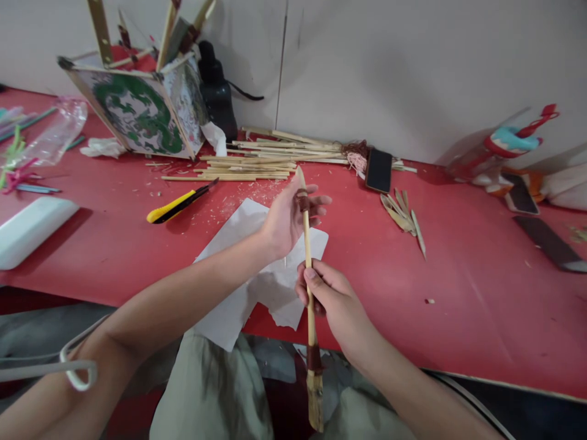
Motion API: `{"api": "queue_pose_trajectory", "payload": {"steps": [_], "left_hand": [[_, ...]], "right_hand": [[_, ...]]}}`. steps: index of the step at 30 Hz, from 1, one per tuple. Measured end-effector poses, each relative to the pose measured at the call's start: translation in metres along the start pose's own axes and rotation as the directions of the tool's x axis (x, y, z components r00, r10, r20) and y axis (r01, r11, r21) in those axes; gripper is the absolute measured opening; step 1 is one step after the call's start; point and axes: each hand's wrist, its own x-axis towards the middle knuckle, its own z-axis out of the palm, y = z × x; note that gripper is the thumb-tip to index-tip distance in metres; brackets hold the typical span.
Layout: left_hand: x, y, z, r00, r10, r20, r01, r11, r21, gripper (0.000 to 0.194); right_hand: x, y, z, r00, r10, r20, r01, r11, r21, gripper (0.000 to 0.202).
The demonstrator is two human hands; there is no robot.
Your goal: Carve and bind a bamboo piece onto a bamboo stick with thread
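Observation:
A pale wooden stick (308, 244) with dark reddish-brown bindings near both ends runs upright through the middle of the view. Its upper end is pointed, and a wider, brownish flat piece is bound to its lower end. My right hand (332, 293) pinches the shaft at mid-length, thumb on top. Around the upper binding, my left hand (288, 217) is palm up with its fingers spread, the stick lying against them. White paper sheets (229, 305) lie beneath both hands at the table's front edge.
Thin sticks (257, 165), a yellow cutter (172, 208) and a phone (379, 170) lie on the red table (458, 305). A dragon-patterned box (137, 113) and black bottle (217, 91) stand back left. Dry husks (401, 214) lie right; a white case (36, 229) lies left.

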Motion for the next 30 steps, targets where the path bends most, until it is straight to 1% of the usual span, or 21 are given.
{"api": "queue_pose_trajectory", "payload": {"steps": [6, 8, 10, 12, 16, 22, 30], "left_hand": [[0.011, 0.022, -0.005, 0.996, 0.066, -0.054, -0.070, 0.995, -0.077, 0.028], [0.012, 0.027, -0.006, 0.997, 0.066, -0.035, -0.069, 0.991, -0.114, 0.022], [0.013, 0.029, -0.006, 0.999, 0.045, 0.003, -0.044, 0.987, -0.155, 0.020], [0.012, 0.029, -0.005, 0.999, 0.035, 0.028, -0.029, 0.979, -0.200, 0.025], [0.010, 0.028, -0.003, 0.999, 0.030, 0.026, -0.023, 0.969, -0.244, 0.031], [0.007, 0.025, 0.000, 0.999, 0.036, -0.014, -0.038, 0.978, -0.206, 0.031], [0.003, 0.020, 0.003, 0.997, 0.070, -0.012, -0.071, 0.983, -0.169, 0.028]], "right_hand": [[-0.004, -0.002, 0.002, 0.999, 0.009, 0.036, -0.008, 0.999, -0.031, 0.028], [-0.005, -0.001, 0.003, 0.999, 0.013, 0.044, -0.011, 0.999, -0.047, 0.030], [-0.005, 0.002, 0.004, 0.999, 0.018, 0.042, -0.015, 0.998, -0.060, 0.030], [-0.004, 0.006, 0.004, 1.000, 0.013, 0.027, -0.011, 0.998, -0.069, 0.030], [-0.002, 0.012, 0.005, 1.000, 0.000, 0.003, 0.001, 0.995, -0.100, 0.029], [-0.003, 0.009, 0.006, 0.999, -0.022, -0.027, 0.017, 0.989, -0.150, 0.028], [-0.003, 0.008, 0.006, 0.999, -0.033, -0.040, 0.025, 0.983, -0.181, 0.027]]}}
